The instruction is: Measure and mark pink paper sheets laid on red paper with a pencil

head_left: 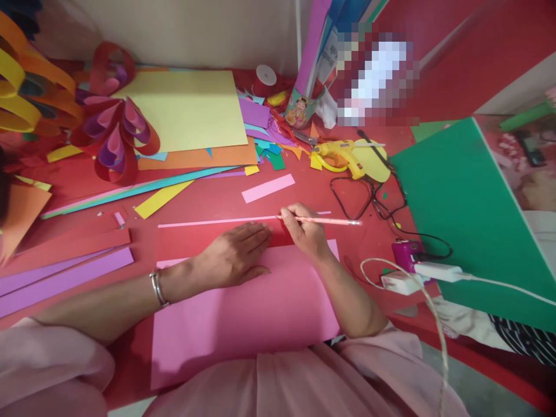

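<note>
A large pink paper sheet (243, 324) lies on the red table (217, 200) in front of me. A red strip (191, 238) lies across its top edge like a straightedge. My left hand (237, 255) lies flat with fingers stretched, pressing on the red strip and the pink sheet. My right hand (304, 229) is closed in a pinch on a pink pencil (325, 220), whose tip touches the upper edge of the red strip. A thin pink line or sliver runs left along that edge.
Several coloured paper strips (65, 272) lie at left, with folded paper heart decorations (115, 133) behind them. A yellow sheet (186, 110), a yellow glue gun (343, 156), black cables (377, 202), scissors and scraps sit farther back. A green board (469, 220) and chargers (417, 269) stand at right.
</note>
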{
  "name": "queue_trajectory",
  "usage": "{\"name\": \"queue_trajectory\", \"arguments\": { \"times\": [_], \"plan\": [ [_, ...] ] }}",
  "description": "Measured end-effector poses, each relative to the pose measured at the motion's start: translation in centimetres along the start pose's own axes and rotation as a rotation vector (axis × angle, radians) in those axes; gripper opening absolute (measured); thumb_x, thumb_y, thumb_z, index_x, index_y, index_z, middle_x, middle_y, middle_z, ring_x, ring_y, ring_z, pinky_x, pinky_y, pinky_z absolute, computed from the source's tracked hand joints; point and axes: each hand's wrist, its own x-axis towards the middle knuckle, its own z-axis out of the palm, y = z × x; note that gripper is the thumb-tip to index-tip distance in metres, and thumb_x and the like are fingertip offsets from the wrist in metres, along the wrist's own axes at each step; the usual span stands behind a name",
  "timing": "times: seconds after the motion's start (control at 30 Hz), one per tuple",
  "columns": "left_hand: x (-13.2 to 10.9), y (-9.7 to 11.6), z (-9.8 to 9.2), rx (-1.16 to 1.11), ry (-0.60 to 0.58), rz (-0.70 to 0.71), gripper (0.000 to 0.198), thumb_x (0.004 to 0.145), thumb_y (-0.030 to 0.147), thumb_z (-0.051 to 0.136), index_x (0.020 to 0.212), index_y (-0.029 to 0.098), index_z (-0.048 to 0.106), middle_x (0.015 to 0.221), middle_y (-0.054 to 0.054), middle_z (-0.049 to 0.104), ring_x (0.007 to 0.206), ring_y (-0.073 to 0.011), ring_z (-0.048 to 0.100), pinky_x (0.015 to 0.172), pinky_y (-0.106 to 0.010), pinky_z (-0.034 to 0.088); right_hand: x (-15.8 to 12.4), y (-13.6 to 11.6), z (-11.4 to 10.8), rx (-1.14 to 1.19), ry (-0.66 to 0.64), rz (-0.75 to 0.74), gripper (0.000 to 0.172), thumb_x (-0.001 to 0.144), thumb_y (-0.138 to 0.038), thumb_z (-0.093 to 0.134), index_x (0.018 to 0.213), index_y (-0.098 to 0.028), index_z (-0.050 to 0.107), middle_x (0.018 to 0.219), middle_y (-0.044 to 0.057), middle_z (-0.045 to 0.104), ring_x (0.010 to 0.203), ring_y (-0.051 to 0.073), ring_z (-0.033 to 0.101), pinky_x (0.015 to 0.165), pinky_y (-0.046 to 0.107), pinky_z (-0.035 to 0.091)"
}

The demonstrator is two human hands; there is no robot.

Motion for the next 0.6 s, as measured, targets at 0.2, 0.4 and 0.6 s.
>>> {"name": "queue_trajectory", "arguments": {
  "times": [0.2,0.4,0.6],
  "plan": [
    [0.0,0.02,-0.02,0.016,0.014,0.011,0.056,0.105,0.046,0.062,0.14,0.002,0.062,0.137,-0.024,0.071,0.132,-0.0377,0.067,0.114,-0.055,0.056,0.02,-0.03,0.01,-0.002,0.001,-0.024,0.029,0.105,-0.04,0.054,0.081,-0.025,0.059,0.071,-0.003,0.06,0.067,0.015,0.057,0.067,0.029,0.042],
    [0.22,0.07,-0.13,0.022,0.016,0.023,0.056,0.104,0.044,0.063,0.14,0.001,0.061,0.137,-0.025,0.07,0.132,-0.0375,0.067,0.114,-0.056,0.056,-0.04,0.28,0.04,-0.021,0.003,-0.05,0.031,0.106,-0.041,0.054,0.08,-0.025,0.058,0.07,-0.003,0.059,0.065,0.014,0.055,0.066,0.029,0.041],
    [0.15,0.1,-0.11,0.017,0.025,0.02,0.058,0.104,0.045,0.064,0.142,0.001,0.06,0.137,-0.026,0.07,0.133,-0.0374,0.067,0.114,-0.055,0.056,-0.01,0.22,0.07,-0.023,0.005,-0.039,0.03,0.106,-0.042,0.054,0.082,-0.025,0.06,0.072,-0.002,0.062,0.068,0.015,0.058,0.068,0.029,0.043]
  ]
}}
